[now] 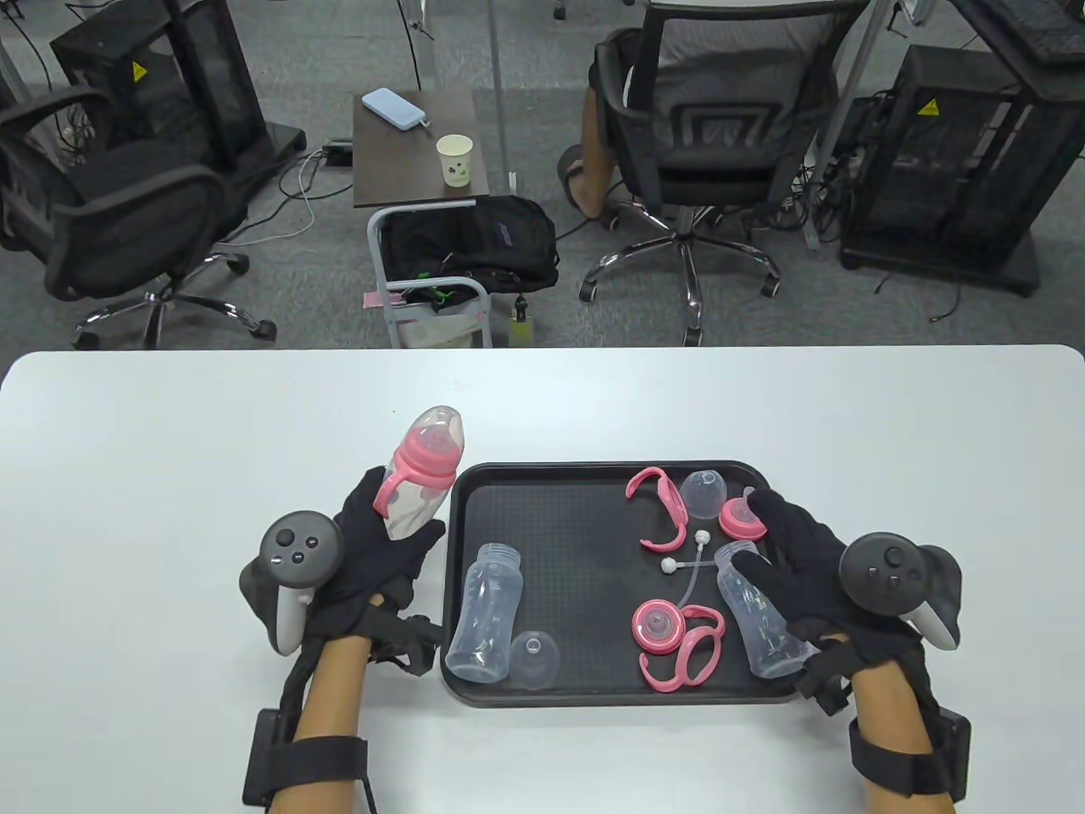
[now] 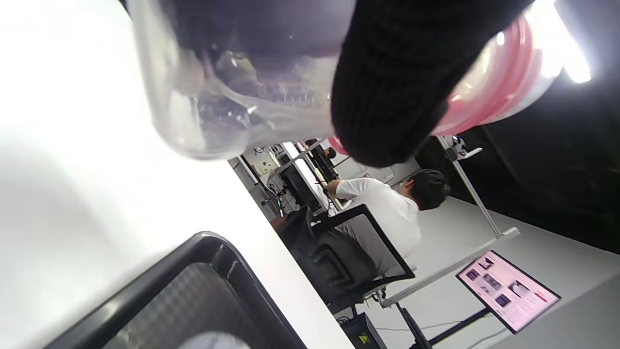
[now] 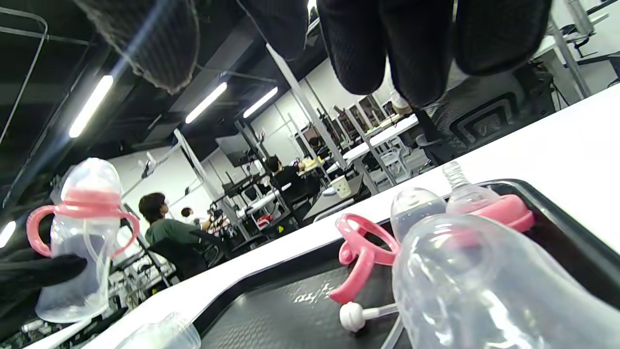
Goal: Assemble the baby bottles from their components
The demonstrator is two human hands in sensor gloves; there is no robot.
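The white bench (image 1: 169, 441) carries a black tray (image 1: 559, 500) near its front edge; broad bare surface lies beyond the tray's far rim and off to both its sides.

Just off the tray's left rim, the left hand (image 1: 373, 560) grips an assembled baby bottle (image 1: 421, 475) around its clear body, the bottle raised and tilted away from the person, its pink handles and domed cap on.

Over the tray's right end, the right hand (image 1: 788, 568) hovers with fingers spread and holds nothing, above an empty bottle body (image 1: 759, 623) lying by the right rim. A second empty bottle body (image 1: 485, 615) lies along the tray's left rim, a clear dome cap (image 1: 534, 657) beside its base at the front rim.

Near the tray's far rim lie a pink handle ring (image 1: 661, 504), another clear cap (image 1: 703, 492) and a pink collar with nipple (image 1: 742, 515). At the tray's centre sits a thin straw tube (image 1: 688, 555), and toward the front a pink collar (image 1: 657, 626) touching a pink handle ring (image 1: 691, 649). The tray's middle-left floor is bare.
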